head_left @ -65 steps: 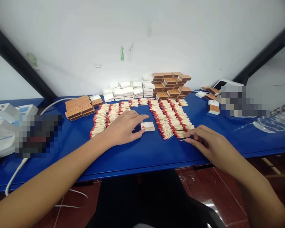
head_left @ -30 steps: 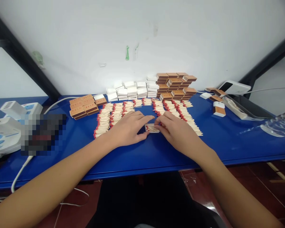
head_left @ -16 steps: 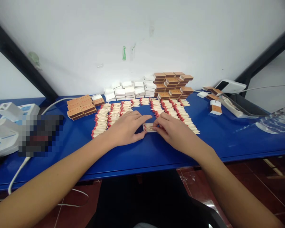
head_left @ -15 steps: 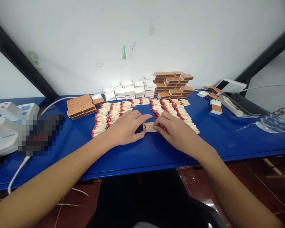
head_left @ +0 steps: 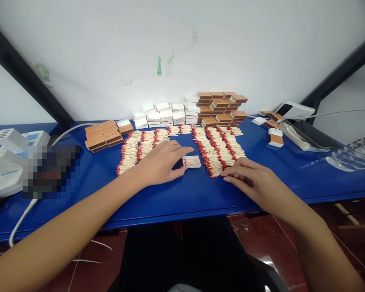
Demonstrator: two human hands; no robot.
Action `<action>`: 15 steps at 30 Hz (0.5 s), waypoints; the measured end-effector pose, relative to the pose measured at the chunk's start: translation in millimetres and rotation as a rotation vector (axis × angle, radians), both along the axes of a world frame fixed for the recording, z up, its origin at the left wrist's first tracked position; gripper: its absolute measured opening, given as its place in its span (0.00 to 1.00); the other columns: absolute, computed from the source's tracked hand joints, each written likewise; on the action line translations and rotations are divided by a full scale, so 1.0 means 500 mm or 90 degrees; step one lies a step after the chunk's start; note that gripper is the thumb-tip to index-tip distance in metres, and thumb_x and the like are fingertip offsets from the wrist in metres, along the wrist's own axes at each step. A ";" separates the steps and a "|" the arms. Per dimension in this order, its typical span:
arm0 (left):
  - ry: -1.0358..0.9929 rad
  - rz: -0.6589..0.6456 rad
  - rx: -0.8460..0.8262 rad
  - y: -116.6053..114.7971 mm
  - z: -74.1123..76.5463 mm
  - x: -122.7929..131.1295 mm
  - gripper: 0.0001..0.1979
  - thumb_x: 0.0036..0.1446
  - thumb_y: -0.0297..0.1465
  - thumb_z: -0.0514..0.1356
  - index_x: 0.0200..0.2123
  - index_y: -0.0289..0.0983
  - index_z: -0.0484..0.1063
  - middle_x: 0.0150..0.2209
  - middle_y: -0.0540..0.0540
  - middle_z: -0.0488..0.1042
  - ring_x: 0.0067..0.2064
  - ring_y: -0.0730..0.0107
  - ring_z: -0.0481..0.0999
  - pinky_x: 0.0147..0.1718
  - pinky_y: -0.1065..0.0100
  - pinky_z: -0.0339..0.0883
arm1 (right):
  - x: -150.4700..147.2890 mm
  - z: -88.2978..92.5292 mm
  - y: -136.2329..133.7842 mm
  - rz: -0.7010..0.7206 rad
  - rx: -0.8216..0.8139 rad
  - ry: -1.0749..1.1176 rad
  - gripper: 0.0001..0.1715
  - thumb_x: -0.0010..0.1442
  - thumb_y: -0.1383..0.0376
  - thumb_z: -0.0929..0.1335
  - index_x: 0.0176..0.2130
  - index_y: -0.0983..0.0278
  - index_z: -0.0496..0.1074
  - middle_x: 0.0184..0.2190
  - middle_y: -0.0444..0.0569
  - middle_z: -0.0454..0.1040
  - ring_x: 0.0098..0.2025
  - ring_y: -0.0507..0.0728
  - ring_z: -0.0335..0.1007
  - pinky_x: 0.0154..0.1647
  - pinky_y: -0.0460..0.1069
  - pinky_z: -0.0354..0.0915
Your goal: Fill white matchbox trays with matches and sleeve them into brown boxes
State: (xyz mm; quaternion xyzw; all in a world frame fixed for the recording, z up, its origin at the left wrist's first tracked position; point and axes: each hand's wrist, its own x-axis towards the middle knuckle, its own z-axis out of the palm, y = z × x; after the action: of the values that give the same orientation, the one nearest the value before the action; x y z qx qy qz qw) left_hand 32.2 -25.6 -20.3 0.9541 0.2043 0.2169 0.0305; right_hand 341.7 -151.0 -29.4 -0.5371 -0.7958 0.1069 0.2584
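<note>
A small white matchbox tray (head_left: 192, 165) lies on the blue table with a few red-tipped matches inside. My left hand (head_left: 162, 163) rests at its left end, thumb tip against the near corner. Its index finger stretches out behind the tray with a gap, so the hand is open. To the right, my right hand (head_left: 249, 176) is closed in a pinch at the near end of the right-hand rows of matches (head_left: 211, 156); how many matches are in the fingertips is hidden. More rows of matches (head_left: 128, 153) lie beyond my left hand, partly covered by it.
White trays (head_left: 166, 115) and brown matchboxes (head_left: 220, 107) are stacked along the wall. More matchboxes (head_left: 104, 135) sit at left, beside a power strip (head_left: 36, 140) and a pixelated dark object (head_left: 53, 172). At right are a grey container (head_left: 310, 136) and a clear plastic bottle (head_left: 353, 154).
My right hand has left the tray and moved right and nearer, to the near end of the match rows. The tray is now uncovered; my left hand has stayed put.
</note>
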 end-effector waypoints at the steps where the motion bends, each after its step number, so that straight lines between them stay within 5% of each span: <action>1: 0.000 0.001 0.000 0.001 0.000 -0.001 0.22 0.72 0.32 0.61 0.66 0.36 0.72 0.49 0.39 0.82 0.50 0.55 0.81 0.55 0.52 0.75 | -0.002 0.000 0.001 -0.002 0.002 0.001 0.16 0.77 0.53 0.67 0.49 0.55 0.83 0.41 0.51 0.77 0.40 0.60 0.75 0.44 0.56 0.74; 15: 0.007 0.003 -0.006 0.000 0.000 0.000 0.23 0.72 0.32 0.62 0.66 0.35 0.72 0.49 0.38 0.82 0.50 0.53 0.81 0.55 0.51 0.76 | -0.015 -0.001 0.005 -0.001 -0.048 -0.021 0.17 0.79 0.52 0.65 0.47 0.55 0.81 0.46 0.52 0.78 0.47 0.62 0.77 0.51 0.57 0.73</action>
State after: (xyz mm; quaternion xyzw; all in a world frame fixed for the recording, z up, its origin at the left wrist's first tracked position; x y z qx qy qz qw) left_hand 32.4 -25.8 -20.4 0.9547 0.2075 0.2106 0.0337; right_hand 334.0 -148.6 -29.7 -0.5485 -0.7950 0.1277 0.2253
